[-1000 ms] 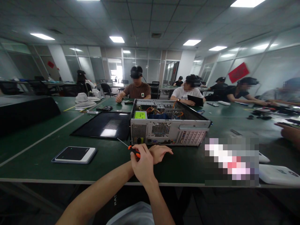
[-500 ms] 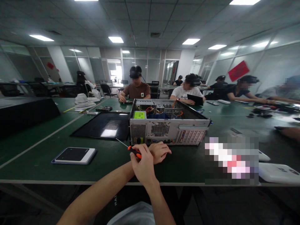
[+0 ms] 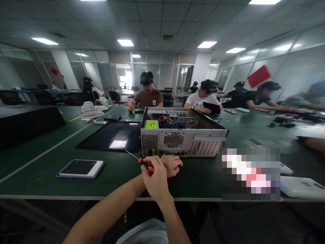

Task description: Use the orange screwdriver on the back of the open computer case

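My right hand [image 3: 155, 179] is closed around an orange-and-black screwdriver [image 3: 146, 164]; its thin shaft points up and to the left over the green table [image 3: 43, 162]. My left hand [image 3: 173, 165] lies just behind it, the forearm crossing under the right wrist, fingers curled in against the table; whatever is inside them is hidden. Both hands rest right in front of the rear panel of an open desktop computer case [image 3: 182, 139], which lies on its side with cables and a green-labelled part showing inside.
The case's black side panel [image 3: 111, 135] lies flat to its left. A small white-edged tablet device [image 3: 81, 168] sits near the front edge. A black box [image 3: 27, 123] and a white fan [image 3: 91, 110] stand at the left, white items [image 3: 302, 188] at right. Several people work across the table.
My left hand's fingers have curled in from a stretched position and drawn back slightly. The right hand and screwdriver have barely moved.
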Motion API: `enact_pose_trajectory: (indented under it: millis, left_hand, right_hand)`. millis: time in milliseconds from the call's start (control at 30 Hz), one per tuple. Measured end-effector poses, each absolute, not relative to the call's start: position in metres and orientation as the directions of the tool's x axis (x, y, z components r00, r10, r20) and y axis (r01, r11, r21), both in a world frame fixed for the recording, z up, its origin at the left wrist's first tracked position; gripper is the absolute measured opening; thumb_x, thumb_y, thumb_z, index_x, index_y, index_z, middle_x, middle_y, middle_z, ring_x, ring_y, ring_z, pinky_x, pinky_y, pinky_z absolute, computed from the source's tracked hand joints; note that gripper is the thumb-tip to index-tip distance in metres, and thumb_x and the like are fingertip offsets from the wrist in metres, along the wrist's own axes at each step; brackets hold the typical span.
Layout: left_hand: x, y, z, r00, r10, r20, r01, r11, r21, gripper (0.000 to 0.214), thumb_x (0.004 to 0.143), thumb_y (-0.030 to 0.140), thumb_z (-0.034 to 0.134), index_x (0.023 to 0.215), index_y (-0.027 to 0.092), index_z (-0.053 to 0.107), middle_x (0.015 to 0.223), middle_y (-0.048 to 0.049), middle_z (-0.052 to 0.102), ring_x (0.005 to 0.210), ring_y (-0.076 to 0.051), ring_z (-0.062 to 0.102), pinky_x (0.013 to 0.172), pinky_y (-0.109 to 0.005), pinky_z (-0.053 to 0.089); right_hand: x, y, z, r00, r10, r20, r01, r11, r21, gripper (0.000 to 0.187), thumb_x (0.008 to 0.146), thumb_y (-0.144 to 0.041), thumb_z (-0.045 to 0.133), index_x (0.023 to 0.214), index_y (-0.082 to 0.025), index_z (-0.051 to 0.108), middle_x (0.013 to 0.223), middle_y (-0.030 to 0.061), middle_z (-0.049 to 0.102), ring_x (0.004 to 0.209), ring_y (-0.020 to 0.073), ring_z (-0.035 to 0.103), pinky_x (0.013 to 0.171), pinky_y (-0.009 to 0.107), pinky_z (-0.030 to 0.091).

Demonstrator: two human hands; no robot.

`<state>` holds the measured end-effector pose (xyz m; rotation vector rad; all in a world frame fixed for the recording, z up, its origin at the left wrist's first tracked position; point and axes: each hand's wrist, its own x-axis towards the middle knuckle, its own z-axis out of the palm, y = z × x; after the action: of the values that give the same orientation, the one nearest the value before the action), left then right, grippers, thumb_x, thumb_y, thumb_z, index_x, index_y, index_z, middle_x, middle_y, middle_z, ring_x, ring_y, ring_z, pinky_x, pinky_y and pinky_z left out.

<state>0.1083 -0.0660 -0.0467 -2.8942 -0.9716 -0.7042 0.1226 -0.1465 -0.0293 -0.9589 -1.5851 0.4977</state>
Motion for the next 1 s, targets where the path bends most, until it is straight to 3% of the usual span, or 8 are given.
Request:
enact_pose_trajectory:
  millis: [300,600,900,1000]
  left_hand:
    - [0.108,-0.063,-0.053,0.746,0.456,0.486,0.44,-0.885,0.155,0.027,0.085,0.01,0.058,0.103,0.023,0.073,0.113,-0.0039,0.077,0.099,-0.021,0.074,0.073,-0.032,0.057]
    - [0.109,-0.063,-0.056,0.738,0.423,0.525,0.403,-0.901,0.159,0.029,0.087,0.011,0.058,0.11,0.022,0.072,0.115,-0.0047,0.076,0.1,-0.022,0.074,0.078,-0.033,0.06]
    - [0.088,-0.053,-0.026,0.769,0.341,0.541,0.466,-0.878,-0.108,0.028,0.098,0.018,0.052,0.12,0.021,0.068,0.129,-0.0084,0.067,0.111,-0.022,0.066,0.082,-0.03,0.057]
    - [0.066,-0.049,-0.008,0.812,0.342,0.474,0.478,-0.855,-0.202,0.022,0.099,0.025,0.054,0.116,0.025,0.068,0.128,-0.0052,0.067,0.104,-0.019,0.066,0.074,-0.027,0.055]
  right_hand:
    - [0.122,-0.148,-0.03,-0.007,0.794,0.608,0.292,0.583,-0.758,0.021,0.084,-0.007,0.062,0.096,-0.023,0.066,0.099,0.0029,0.066,0.093,0.0193,0.066,0.086,0.033,0.056]
    - [0.122,-0.149,-0.028,-0.005,0.799,0.602,0.29,0.577,-0.763,0.021,0.085,-0.01,0.061,0.1,-0.023,0.067,0.101,0.0027,0.066,0.094,0.0187,0.066,0.088,0.034,0.056]
    - [0.135,-0.159,-0.017,0.11,0.748,0.655,0.214,0.625,-0.75,0.031,0.092,-0.022,0.064,0.122,-0.024,0.06,0.101,0.0032,0.071,0.093,0.0184,0.07,0.089,0.034,0.058]
    - [0.139,-0.165,-0.014,0.199,0.684,0.702,0.18,0.678,-0.712,0.026,0.095,-0.026,0.063,0.121,-0.025,0.061,0.106,0.0053,0.072,0.095,0.0196,0.071,0.086,0.034,0.059]
